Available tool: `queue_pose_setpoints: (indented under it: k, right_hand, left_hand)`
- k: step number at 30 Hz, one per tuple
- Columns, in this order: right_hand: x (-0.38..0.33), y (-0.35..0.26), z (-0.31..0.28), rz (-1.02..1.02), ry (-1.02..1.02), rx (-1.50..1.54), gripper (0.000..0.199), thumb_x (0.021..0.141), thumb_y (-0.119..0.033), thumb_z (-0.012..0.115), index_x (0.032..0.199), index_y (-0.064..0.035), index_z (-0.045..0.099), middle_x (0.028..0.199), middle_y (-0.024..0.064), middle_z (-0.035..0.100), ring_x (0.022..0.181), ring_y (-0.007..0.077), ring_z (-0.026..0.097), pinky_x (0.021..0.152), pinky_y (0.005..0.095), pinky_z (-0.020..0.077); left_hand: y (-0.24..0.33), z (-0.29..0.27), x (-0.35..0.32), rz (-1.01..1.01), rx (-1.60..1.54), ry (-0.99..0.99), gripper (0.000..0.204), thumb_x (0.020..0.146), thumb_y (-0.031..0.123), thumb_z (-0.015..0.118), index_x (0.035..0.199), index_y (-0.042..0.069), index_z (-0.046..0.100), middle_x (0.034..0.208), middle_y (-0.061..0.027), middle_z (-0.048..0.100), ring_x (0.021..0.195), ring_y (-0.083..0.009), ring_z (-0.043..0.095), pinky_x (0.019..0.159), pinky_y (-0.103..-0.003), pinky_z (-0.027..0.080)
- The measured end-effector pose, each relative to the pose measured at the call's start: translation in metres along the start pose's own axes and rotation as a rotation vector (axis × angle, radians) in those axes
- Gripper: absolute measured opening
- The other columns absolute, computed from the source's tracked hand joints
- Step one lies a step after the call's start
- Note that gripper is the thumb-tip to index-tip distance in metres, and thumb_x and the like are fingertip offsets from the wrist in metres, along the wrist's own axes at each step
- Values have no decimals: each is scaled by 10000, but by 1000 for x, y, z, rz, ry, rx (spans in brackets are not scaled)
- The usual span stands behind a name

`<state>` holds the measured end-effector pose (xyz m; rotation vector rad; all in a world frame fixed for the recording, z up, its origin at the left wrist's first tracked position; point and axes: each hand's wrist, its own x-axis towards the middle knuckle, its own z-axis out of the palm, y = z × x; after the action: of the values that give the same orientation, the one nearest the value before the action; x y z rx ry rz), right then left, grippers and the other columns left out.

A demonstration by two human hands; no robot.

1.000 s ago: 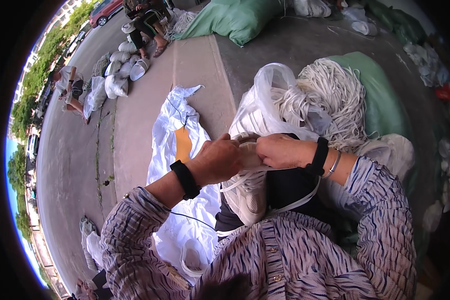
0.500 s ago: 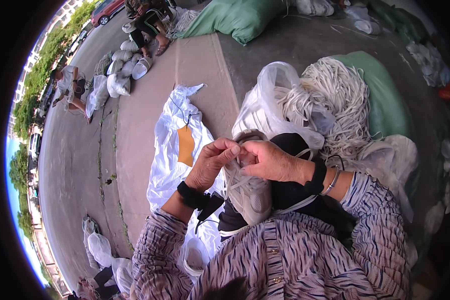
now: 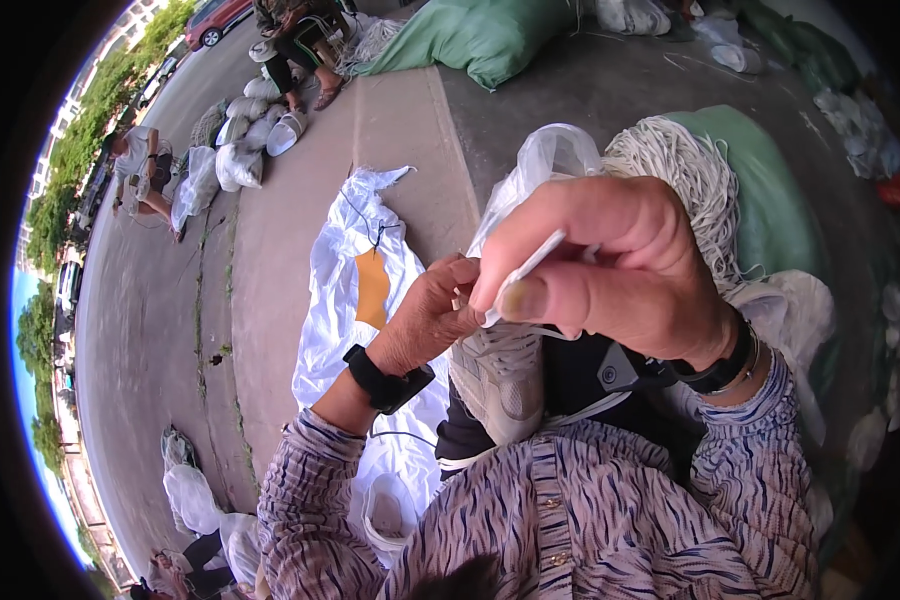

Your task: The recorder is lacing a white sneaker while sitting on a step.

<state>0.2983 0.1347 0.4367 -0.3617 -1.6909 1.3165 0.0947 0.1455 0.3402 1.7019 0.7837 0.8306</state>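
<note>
A pale beige sneaker (image 3: 498, 390) with white lacing rests on my lap, its toe-side hidden partly behind my hands. My left hand (image 3: 420, 318) is closed at the upper part of the sneaker; its fingertips are partly covered by my right hand. Raised close to the camera, my right hand (image 3: 625, 275) pinches a white shoelace (image 3: 542, 252) between thumb and forefinger. The lace runs down toward the sneaker and my left fingers. Black bands circle both wrists.
Ahead to the right lie a big bundle of white laces (image 3: 670, 150), a clear plastic bag (image 3: 560, 145) and a green sack (image 3: 760, 190). A white sheet (image 3: 335, 270) with an orange patch (image 3: 372, 288) spreads left. Two seated people (image 3: 145, 160) and filled bags (image 3: 238, 165) are farther off.
My right hand has pulled up and toward the camera with the shoelace pinched in it. My left hand stays by the sneaker, slightly turned.
</note>
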Motion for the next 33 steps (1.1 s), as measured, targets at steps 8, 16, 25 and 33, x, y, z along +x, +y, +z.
queue_pose_setpoints:
  k: [8,16,25,33]
  right_hand:
    - [-13,18,-15,25,229,153,93,902,-112,535,884,-24,560,930,98,620,793,149,610,749,306,497]
    - [-62,78,-74,536,513,473,119,894,-110,530,954,-22,582,756,84,616,535,65,494,473,194,398]
    - [-90,134,-44,552,234,-594,89,807,-83,612,798,5,609,685,48,607,604,135,583,564,275,449]
    - [-93,130,-28,510,203,-760,88,773,-107,614,756,-21,614,687,114,622,668,270,617,609,348,468]
  left_hand:
    - [20,-9,-15,-278,-252,170,235,934,273,538,972,57,623,716,50,517,633,-31,436,595,-184,364]
    - [1,-27,-65,-285,-495,481,175,982,208,424,973,81,544,733,15,537,619,-77,477,654,-258,423]
    - [-12,-45,-83,-182,-464,1005,212,940,291,505,954,102,600,796,39,547,767,-68,517,768,-310,447]
    - [-6,-51,-82,-78,-752,895,201,969,226,447,1041,80,567,773,13,567,656,-68,504,670,-244,450]
